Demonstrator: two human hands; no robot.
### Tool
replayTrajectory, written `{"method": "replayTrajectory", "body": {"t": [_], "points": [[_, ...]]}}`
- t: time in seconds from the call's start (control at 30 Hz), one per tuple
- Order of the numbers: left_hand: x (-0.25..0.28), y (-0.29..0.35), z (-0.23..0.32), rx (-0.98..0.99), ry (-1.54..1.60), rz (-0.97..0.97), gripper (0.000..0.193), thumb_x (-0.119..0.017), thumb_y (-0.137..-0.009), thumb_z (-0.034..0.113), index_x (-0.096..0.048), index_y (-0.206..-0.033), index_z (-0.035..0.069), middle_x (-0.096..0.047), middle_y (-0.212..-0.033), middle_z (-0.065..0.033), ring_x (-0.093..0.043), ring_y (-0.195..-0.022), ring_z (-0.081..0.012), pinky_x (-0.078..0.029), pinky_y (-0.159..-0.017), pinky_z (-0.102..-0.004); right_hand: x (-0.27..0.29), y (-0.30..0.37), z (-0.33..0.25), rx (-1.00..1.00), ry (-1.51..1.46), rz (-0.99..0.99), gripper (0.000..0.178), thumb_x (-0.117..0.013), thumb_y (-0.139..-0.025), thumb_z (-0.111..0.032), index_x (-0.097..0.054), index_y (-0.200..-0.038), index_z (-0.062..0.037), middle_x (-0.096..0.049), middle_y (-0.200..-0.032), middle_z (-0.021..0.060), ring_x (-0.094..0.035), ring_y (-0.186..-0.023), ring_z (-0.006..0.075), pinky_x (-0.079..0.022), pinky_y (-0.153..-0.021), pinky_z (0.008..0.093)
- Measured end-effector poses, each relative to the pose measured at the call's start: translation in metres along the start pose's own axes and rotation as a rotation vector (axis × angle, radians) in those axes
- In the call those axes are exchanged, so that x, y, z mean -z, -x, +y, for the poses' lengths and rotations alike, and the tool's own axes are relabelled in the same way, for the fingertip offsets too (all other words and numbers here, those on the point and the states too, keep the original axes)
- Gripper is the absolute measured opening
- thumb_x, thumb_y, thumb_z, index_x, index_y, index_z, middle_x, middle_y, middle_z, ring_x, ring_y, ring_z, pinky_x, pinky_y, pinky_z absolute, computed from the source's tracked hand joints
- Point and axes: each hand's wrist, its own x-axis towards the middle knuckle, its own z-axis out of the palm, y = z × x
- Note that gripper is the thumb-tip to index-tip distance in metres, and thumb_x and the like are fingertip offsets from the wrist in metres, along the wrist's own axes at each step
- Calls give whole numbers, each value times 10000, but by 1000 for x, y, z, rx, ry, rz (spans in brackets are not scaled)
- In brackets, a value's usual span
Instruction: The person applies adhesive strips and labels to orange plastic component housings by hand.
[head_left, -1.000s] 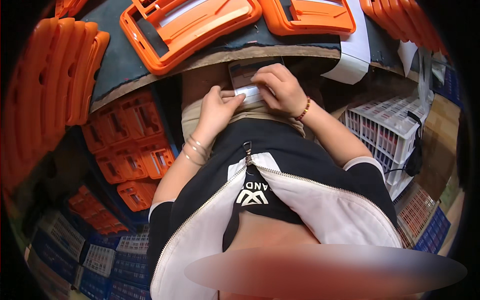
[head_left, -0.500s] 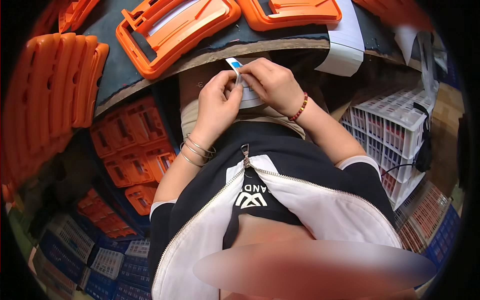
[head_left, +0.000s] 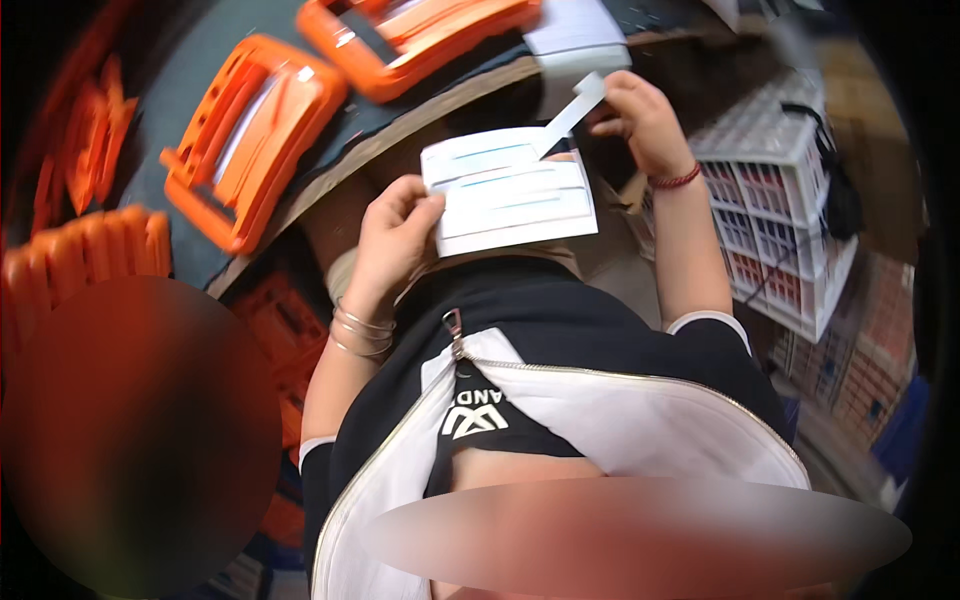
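A white sticker sheet (head_left: 512, 218) with thin blue lines lies spread out above my lap. My left hand (head_left: 396, 228) pinches its left edge between thumb and fingers. Off the sheet's upper right side, my right hand (head_left: 648, 122) pinches the upper end of a narrow pale strip (head_left: 570, 120). The strip slants down to the sheet's top right corner, where a dark gap shows beside it. Whether its lower end is still joined to the sheet, I cannot tell.
Orange plastic frames (head_left: 290, 105) lie on the dark-topped table, beside a stack of white paper (head_left: 578, 35). More orange parts (head_left: 90, 250) are stacked at the left. White crates (head_left: 800, 170) stand at my right. A blurred patch hides the lower left.
My hands have moved apart, the right one rightward and up with the strip. The sheet, mostly hidden before, now shows flat. My view has shifted, and the orange frames appear further left.
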Motion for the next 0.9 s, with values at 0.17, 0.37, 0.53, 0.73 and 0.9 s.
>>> {"method": "replayTrajectory", "body": {"t": [0.17,0.37,0.53,0.73,0.9], "points": [[-36,-55,-31,267,-95,-186,115,-637,-964,147,-606,-900,58,-539,-682,36,-478,-558,-59,-390,-522,-204,204,31,31,110,-432,394,224,-490,-995,-132,-615,-1083,32,-695,-1045,128,-690,-981,232,-594,-780,306],[-127,-108,-11,332,-53,-465,399,-603,-1011,311,-582,-1199,-41,-673,-1031,-124,-689,-885,-190,-577,-789,-328,146,31,4,415,-127,814,164,-472,-1000,-102,-554,-1055,29,-667,-1049,171,-705,-931,270,-614,-763,364],[-134,-105,64,80,59,-338,506,-611,-1001,384,-580,-1233,-65,-692,-1073,-127,-690,-853,-164,-563,-738,-266,5,17,-12,872,581,466,56,-575,-905,4,-585,-954,-21,-681,-961,107,-701,-861,245,-584,-717,324],[-69,-100,107,-75,-18,44,240,-674,-962,189,-715,-1089,-10,-725,-898,-77,-664,-752,-114,-525,-632,-220,-77,-8,-36,1096,704,-202,280,-742,-693,-63,-632,-951,-74,-662,-1073,104,-639,-1030,309,-514,-912,420],[-33,-76,127,-55,-394,-38,234,-638,-987,166,-707,-1098,-28,-724,-869,-46,-653,-701,-81,-541,-658,-225,-93,-61,-79,1085,698,-88,264,-777,-785,-68,-683,-1031,-60,-648,-982,99,-632,-890,285,-527,-814,346]]}}
